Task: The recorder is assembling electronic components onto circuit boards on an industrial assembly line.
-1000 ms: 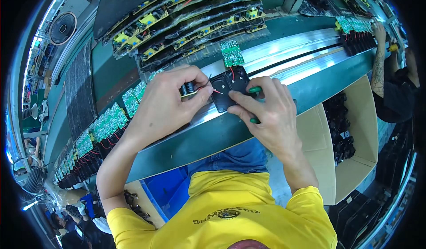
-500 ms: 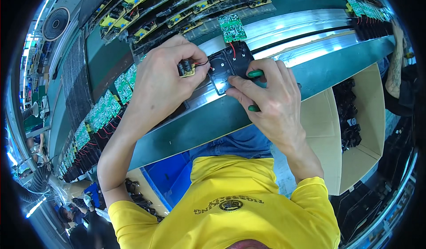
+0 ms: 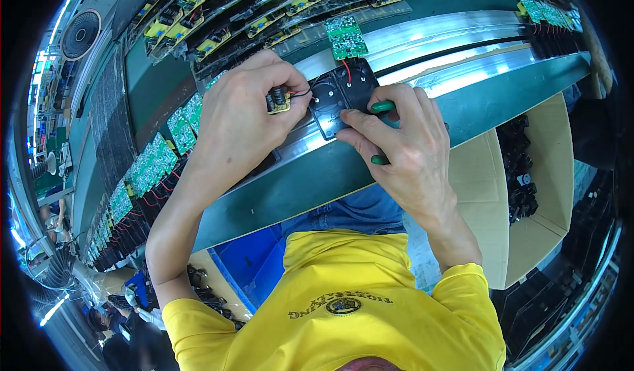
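Observation:
My left hand (image 3: 244, 110) is closed, pinching a small yellow circuit board (image 3: 281, 106) with black cylindrical parts on it. From it a dark wire runs to a black plastic case (image 3: 327, 114) that lies on the metal rail. My right hand (image 3: 413, 143) is curled around a hand tool with green grips (image 3: 381, 107); its working end is hidden. The thumb and forefinger of that hand press on the near part of the case. Just beyond sits a second black case (image 3: 362, 83), joined by a red wire to a green circuit board (image 3: 345, 38).
Linked green boards and black cases (image 3: 150, 166) line the left of the bench (image 3: 264, 209). Stacked trays hold yellow boards (image 3: 211, 40) at the back. A cardboard box (image 3: 479, 206) with black parts stands right, a blue bin (image 3: 244, 265) below. Another person's arm (image 3: 599, 67) shows far right.
Both my hands keep nearly the same place and hold. The black cases and the green board have shifted very slightly. At the far right, the other person's arm has moved up.

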Demonstrator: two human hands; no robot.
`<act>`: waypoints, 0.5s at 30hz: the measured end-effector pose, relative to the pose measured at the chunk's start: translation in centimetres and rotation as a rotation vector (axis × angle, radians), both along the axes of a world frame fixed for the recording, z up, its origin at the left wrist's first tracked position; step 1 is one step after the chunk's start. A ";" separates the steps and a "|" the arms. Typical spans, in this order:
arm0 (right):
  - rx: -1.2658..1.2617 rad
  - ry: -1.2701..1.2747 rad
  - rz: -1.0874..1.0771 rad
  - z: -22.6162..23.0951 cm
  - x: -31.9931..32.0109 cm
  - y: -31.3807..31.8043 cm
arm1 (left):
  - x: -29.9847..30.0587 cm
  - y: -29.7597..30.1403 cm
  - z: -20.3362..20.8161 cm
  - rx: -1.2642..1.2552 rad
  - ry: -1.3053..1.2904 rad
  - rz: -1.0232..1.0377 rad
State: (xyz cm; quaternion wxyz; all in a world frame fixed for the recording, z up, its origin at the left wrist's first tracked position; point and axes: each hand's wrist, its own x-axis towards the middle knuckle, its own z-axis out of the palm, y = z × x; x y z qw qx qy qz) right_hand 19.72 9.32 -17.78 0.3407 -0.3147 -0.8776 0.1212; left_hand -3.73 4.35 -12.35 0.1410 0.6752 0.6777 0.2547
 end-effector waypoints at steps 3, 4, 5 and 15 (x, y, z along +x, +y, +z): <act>-0.012 0.002 0.001 0.0 0.0 0.0 | 0.0 0.0 0.0 -0.010 0.015 0.009; -0.012 0.001 0.001 0.0 0.0 0.0 | 0.0 0.0 0.0 -0.009 0.014 0.009; -0.013 0.002 0.001 0.0 0.0 0.0 | 0.0 0.0 0.0 -0.008 0.020 0.008; -0.017 0.001 0.001 0.1 0.0 -0.1 | 0.1 0.1 0.2 -0.019 0.077 0.010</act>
